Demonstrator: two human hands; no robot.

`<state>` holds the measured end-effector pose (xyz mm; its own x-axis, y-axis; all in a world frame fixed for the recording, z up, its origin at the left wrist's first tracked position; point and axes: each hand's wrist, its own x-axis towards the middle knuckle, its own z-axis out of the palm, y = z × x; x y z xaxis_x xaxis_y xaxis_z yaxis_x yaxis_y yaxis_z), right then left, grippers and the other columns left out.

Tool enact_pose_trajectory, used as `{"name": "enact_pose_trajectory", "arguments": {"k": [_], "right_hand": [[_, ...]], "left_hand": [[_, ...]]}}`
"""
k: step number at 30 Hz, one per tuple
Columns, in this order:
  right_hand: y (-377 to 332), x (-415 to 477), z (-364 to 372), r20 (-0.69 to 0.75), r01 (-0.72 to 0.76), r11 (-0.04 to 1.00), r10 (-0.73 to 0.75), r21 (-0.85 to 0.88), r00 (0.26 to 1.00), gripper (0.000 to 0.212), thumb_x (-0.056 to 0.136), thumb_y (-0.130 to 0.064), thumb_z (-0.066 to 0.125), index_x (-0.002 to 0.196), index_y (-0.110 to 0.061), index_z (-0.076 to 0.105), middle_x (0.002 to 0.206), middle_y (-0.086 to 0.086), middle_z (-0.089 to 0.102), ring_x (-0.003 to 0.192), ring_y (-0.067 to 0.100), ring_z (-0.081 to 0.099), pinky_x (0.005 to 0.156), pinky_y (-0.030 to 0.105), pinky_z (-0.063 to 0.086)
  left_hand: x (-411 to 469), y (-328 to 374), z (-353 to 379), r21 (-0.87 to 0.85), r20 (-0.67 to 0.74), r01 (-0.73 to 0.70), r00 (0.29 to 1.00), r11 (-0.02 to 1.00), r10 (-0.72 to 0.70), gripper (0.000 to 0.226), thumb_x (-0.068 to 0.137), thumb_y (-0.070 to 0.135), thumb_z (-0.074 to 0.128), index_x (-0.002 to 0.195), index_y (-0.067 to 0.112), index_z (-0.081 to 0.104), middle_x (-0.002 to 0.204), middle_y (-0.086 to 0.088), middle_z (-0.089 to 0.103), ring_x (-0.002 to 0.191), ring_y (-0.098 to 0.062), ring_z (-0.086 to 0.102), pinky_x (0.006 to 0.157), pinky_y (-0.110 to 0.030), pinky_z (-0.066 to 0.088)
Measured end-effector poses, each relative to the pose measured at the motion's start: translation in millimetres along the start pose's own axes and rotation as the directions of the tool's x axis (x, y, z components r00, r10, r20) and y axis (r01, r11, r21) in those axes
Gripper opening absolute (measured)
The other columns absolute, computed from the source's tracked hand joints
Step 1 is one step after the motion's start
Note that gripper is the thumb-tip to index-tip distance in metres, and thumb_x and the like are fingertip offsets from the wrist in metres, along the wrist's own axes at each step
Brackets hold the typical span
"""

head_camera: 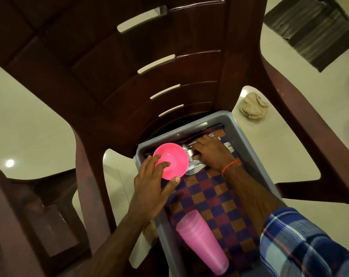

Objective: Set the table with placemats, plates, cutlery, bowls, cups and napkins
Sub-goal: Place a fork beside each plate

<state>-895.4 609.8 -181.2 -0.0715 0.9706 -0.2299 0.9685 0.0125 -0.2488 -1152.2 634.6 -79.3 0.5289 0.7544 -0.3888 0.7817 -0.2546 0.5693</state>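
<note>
Pink bowl [170, 160] sits at centre frame, at the far end of a grey tub [247, 140] on a brown chair [109, 76]. The left hand [149, 188], reaching in from the lower left, pinches its rim, fingers inside, thumb outside. Just right, the right hand [211, 152] curls its fingers round metal cutlery [195, 168] above a checked cloth [209, 196]

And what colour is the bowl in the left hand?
The bowl is bright pink; the head view shows it clearly.
</note>
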Motion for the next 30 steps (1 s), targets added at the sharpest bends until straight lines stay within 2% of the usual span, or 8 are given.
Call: {"name": "enact_pose_trajectory", "arguments": {"k": [3, 6, 12, 15, 18, 21, 26, 30], "right_hand": [[1.5, 3.7, -5.5, 0.033, 0.024, 0.997, -0.022, -0.074, 0.999, 0.027, 0.078, -0.038, 0.076, 0.096, -0.019, 0.072, 0.093, 0.003, 0.063, 0.09, 0.025, 0.057, 0.08, 0.04, 0.045], [1.0, 3.5, -6.9, 0.063, 0.054, 0.988, -0.045, -0.147, 0.997, 0.029, 0.081, -0.04, 0.069, 0.101, -0.019, 0.07, 0.097, 0.004, 0.062, 0.093, 0.025, 0.057, 0.082, 0.042, 0.045], [-6.6, 1.2, -5.2, 0.04, 0.067, 0.968, -0.059, -0.242, 0.997, 0.03, 0.088, -0.036, 0.068, 0.106, -0.013, 0.067, 0.102, 0.009, 0.063, 0.095, 0.029, 0.058, 0.082, 0.046, 0.046], [-10.6, 5.8, -7.9, 0.039, 0.089, 0.947, -0.081, -0.309, 0.996, 0.024, 0.087, -0.03, 0.071, 0.102, -0.012, 0.069, 0.097, 0.01, 0.064, 0.091, 0.029, 0.059, 0.076, 0.044, 0.047], [-12.0, 8.4, -10.0, 0.035, 0.075, 0.95, -0.068, -0.302, 0.997, 0.022, 0.081, -0.028, 0.076, 0.097, -0.015, 0.07, 0.094, 0.009, 0.064, 0.087, 0.028, 0.06, 0.071, 0.044, 0.048], [-17.0, 7.9, -11.8, 0.078, 0.078, 0.949, -0.057, -0.305, 0.995, 0.023, 0.083, -0.029, 0.072, 0.104, -0.019, 0.07, 0.101, 0.008, 0.065, 0.095, 0.029, 0.06, 0.076, 0.046, 0.048], [-19.9, 6.0, -16.2, 0.139, 0.08, 0.952, -0.04, -0.296, 0.99, 0.029, 0.084, -0.029, 0.073, 0.112, -0.022, 0.069, 0.104, 0.005, 0.07, 0.096, 0.028, 0.061, 0.078, 0.045, 0.048], [-11.2, -2.4, -20.1, 0.064, 0.012, 0.966, 0.005, -0.259, 0.998, 0.024, 0.087, -0.018, 0.068, 0.11, -0.02, 0.064, 0.102, 0.005, 0.072, 0.094, 0.029, 0.062, 0.081, 0.045, 0.05]], "left_hand": [[-1.9, 0.9, 1.5, 0.0, 0.02, 0.009, 1.0, 1.0, -0.009, 0.075, 0.088, 0.078, 0.032, 0.142, 0.03, 0.051, 0.163, 0.007, 0.028, 0.153, -0.017, 0.017, 0.116, -0.056, 0.032], [-2.6, 1.7, 3.6, 0.01, 0.021, 0.003, 1.0, 1.0, -0.003, 0.074, 0.087, 0.078, 0.033, 0.141, 0.03, 0.052, 0.163, 0.007, 0.028, 0.152, -0.017, 0.017, 0.114, -0.055, 0.033], [1.0, 3.3, 7.4, 0.004, 0.01, -0.008, 1.0, 1.0, 0.008, 0.071, 0.088, 0.077, 0.036, 0.139, 0.031, 0.054, 0.163, 0.006, 0.03, 0.152, -0.019, 0.02, 0.114, -0.056, 0.033], [2.2, 3.0, 6.8, 0.003, 0.02, 0.011, 1.0, 1.0, -0.012, 0.071, 0.087, 0.077, 0.035, 0.138, 0.032, 0.054, 0.163, 0.006, 0.029, 0.152, -0.018, 0.018, 0.115, -0.057, 0.033], [-0.5, 5.0, 1.1, -0.005, 0.012, 0.009, 1.0, 1.0, -0.009, 0.07, 0.086, 0.077, 0.035, 0.135, 0.032, 0.056, 0.163, 0.006, 0.029, 0.152, -0.018, 0.018, 0.114, -0.056, 0.035], [-3.9, 11.4, -4.0, 0.013, 0.027, 0.012, 1.0, 1.0, -0.012, 0.074, 0.084, 0.08, 0.032, 0.135, 0.032, 0.057, 0.164, 0.008, 0.026, 0.153, -0.017, 0.014, 0.115, -0.053, 0.033], [-7.4, 12.3, -8.2, 0.042, 0.076, 0.05, 0.996, 0.998, -0.053, 0.081, 0.081, 0.082, 0.027, 0.137, 0.032, 0.056, 0.165, 0.008, 0.025, 0.154, -0.017, 0.01, 0.116, -0.055, 0.033], [-11.3, 11.9, -10.4, 0.052, 0.121, 0.062, 0.99, 0.997, -0.068, 0.076, 0.084, 0.08, 0.033, 0.141, 0.034, 0.052, 0.168, 0.006, 0.02, 0.156, -0.018, 0.007, 0.119, -0.054, 0.029]]}}
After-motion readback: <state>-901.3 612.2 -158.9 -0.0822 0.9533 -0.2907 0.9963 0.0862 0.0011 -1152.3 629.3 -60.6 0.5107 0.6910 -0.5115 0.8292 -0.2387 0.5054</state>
